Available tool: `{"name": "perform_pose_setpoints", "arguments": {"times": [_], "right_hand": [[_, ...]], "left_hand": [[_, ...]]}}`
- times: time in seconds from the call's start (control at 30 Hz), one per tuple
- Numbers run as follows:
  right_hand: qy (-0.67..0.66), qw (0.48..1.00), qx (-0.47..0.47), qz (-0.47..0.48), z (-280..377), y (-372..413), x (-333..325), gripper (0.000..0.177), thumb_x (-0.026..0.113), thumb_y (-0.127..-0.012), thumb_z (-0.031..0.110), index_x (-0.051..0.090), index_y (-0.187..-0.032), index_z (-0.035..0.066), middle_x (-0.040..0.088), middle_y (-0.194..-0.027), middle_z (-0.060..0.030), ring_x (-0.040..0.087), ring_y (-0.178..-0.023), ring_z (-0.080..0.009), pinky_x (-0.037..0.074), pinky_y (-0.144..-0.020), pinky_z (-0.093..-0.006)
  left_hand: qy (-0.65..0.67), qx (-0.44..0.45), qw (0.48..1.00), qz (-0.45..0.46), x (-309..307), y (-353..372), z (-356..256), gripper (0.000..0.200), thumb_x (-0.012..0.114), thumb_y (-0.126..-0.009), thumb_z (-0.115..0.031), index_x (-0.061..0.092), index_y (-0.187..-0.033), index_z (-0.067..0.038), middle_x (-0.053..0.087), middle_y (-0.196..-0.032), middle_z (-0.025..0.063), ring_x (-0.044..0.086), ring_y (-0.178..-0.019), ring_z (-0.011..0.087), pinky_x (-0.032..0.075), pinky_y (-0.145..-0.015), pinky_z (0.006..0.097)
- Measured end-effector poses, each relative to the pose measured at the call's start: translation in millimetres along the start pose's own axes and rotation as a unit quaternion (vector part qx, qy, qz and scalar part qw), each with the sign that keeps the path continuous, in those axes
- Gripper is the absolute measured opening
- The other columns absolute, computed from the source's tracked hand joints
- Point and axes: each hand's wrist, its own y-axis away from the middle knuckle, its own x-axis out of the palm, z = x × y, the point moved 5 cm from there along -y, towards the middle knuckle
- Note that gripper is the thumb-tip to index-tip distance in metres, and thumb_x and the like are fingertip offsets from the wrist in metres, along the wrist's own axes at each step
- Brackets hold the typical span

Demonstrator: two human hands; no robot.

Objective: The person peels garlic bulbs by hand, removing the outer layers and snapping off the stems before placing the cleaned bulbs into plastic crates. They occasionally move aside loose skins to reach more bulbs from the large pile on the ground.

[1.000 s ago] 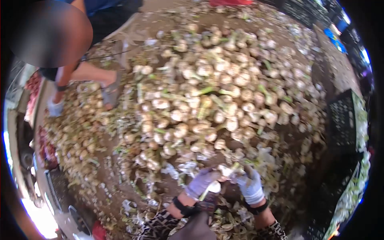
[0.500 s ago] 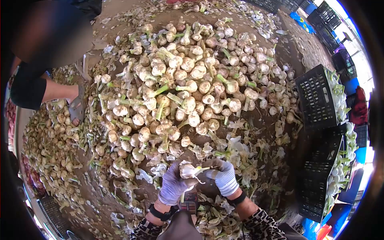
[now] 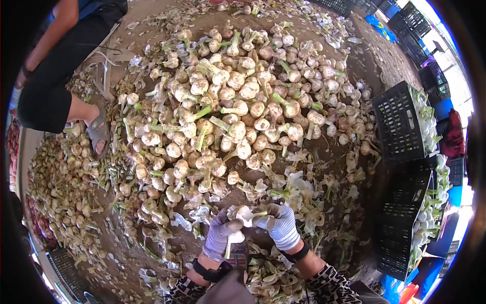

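Note:
Low in the head view, my left hand, in a dirty pale glove, is closed around a garlic bulb. My right hand, gloved with pale stripes, pinches the greenish stem end on the bulb's right side. The side of the bulb between my hands looks smooth and white. A white flap with a pale stalk hangs under my left hand; whether it joins the bulb is hidden. Just beyond my hands lies a big heap of garlic bulbs with cut stems, many soil-stained.
Black crates of whiter garlic stand on the right, with more behind. Another person's sandalled foot rests at the left, near a second garlic heap. Loose skins litter the ground around my hands.
The bulb has turned in my hands and shows more smooth white surface. My right hand has moved slightly left at the stem. At left, the other person's arm and leg have shifted.

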Motion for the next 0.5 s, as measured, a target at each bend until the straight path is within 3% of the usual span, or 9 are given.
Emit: {"name": "perform_pose_setpoints", "arguments": {"times": [0.1, 0.17, 0.2, 0.27, 0.33, 0.4, 0.43, 0.47, 0.5], "right_hand": [[0.067, 0.994, -0.083, 0.005, 6, 4, -1, 0.021, 0.074, -0.073, 0.009, 0.065, -0.089, 0.0, 0.066, -0.08, -0.0047, 0.058, -0.068, -0.0093, 0.047, -0.062, -0.0237], [0.13, 0.984, -0.124, 0.011, 19, 7, -4, 0.021, 0.074, -0.073, 0.01, 0.065, -0.089, 0.0, 0.066, -0.08, -0.0049, 0.058, -0.068, -0.0098, 0.047, -0.062, -0.0239], [0.192, 0.967, -0.167, 0.017, 27, 8, -3, 0.021, 0.075, -0.073, 0.01, 0.065, -0.088, 0.001, 0.065, -0.079, -0.0052, 0.058, -0.068, -0.0103, 0.047, -0.062, -0.0241], [0.226, 0.956, -0.187, 0.016, 32, 9, -1, 0.02, 0.074, -0.073, 0.011, 0.065, -0.087, 0.001, 0.065, -0.078, -0.0049, 0.059, -0.069, -0.0108, 0.047, -0.061, -0.0243], [0.205, 0.955, -0.202, 0.07, 39, 11, 4, 0.018, 0.074, -0.074, 0.012, 0.064, -0.086, 0.001, 0.064, -0.078, -0.0046, 0.06, -0.069, -0.0102, 0.048, -0.061, -0.0244], [0.179, 0.955, -0.228, 0.065, 33, 9, 4, 0.014, 0.072, -0.074, 0.008, 0.064, -0.083, 0.001, 0.064, -0.079, -0.0045, 0.06, -0.069, -0.0108, 0.048, -0.061, -0.0245], [0.033, 0.983, -0.168, 0.058, 20, 5, 2, 0.014, 0.072, -0.075, 0.008, 0.063, -0.083, 0.001, 0.064, -0.079, -0.0047, 0.061, -0.069, -0.0114, 0.049, -0.061, -0.0245], [-0.114, 0.987, -0.103, 0.05, 8, 4, 1, 0.014, 0.072, -0.075, 0.008, 0.063, -0.084, 0.001, 0.064, -0.079, -0.0049, 0.061, -0.069, -0.012, 0.049, -0.06, -0.0246], [-0.153, 0.986, -0.053, 0.035, 0, 4, 1, 0.016, 0.07, -0.076, 0.01, 0.062, -0.087, 0.001, 0.063, -0.079, -0.005, 0.061, -0.07, -0.0135, 0.05, -0.061, -0.0252]], "left_hand": [[0.101, -0.034, 0.994, -0.005, 2, -1, 3, 0.044, 0.07, -0.072, -0.01, 0.054, -0.112, -0.002, 0.062, -0.1, 0.0061, 0.059, -0.092, 0.0147, 0.045, -0.083, 0.0264], [-0.023, -0.008, 1.0, 0.019, 10, -2, -9, 0.044, 0.07, -0.073, -0.012, 0.054, -0.113, -0.003, 0.061, -0.1, 0.0055, 0.057, -0.093, 0.0138, 0.044, -0.084, 0.0258], [-0.023, -0.008, 1.0, 0.018, 6, -4, -7, 0.044, 0.07, -0.073, -0.012, 0.054, -0.113, -0.003, 0.061, -0.1, 0.0055, 0.057, -0.093, 0.0138, 0.044, -0.084, 0.0258], [-0.194, 0.001, 0.979, 0.063, -1, -9, -3, 0.043, 0.07, -0.074, -0.014, 0.054, -0.112, -0.003, 0.06, -0.099, 0.0042, 0.057, -0.092, 0.0125, 0.043, -0.085, 0.0252], [-0.139, -0.043, 0.988, 0.051, 2, -4, -1, 0.04, 0.07, -0.074, -0.017, 0.054, -0.108, -0.002, 0.061, -0.097, 0.0054, 0.058, -0.089, 0.0136, 0.047, -0.08, 0.0261], [0.1, -0.113, 0.989, 0.0, 1, 0, 13, 0.041, 0.069, -0.076, -0.026, 0.055, -0.104, -0.001, 0.062, -0.091, 0.0083, 0.062, -0.076, 0.0177, 0.051, -0.064, 0.0268], [0.148, -0.127, 0.978, 0.076, 13, 4, 12, 0.046, 0.068, -0.077, -0.034, 0.054, -0.103, 0.0, 0.062, -0.084, 0.0117, 0.063, -0.063, 0.0218, 0.051, -0.049, 0.0282], [0.148, -0.127, 0.978, 0.076, 14, 4, 11, 0.046, 0.068, -0.077, -0.034, 0.054, -0.103, 0.0, 0.062, -0.084, 0.0117, 0.063, -0.063, 0.0218, 0.051, -0.049, 0.0282], [0.17, -0.132, 0.972, 0.092, 16, 5, 10, 0.047, 0.068, -0.076, -0.037, 0.054, -0.102, 0.0, 0.062, -0.082, 0.0121, 0.062, -0.059, 0.0222, 0.051, -0.047, 0.0283]]}}
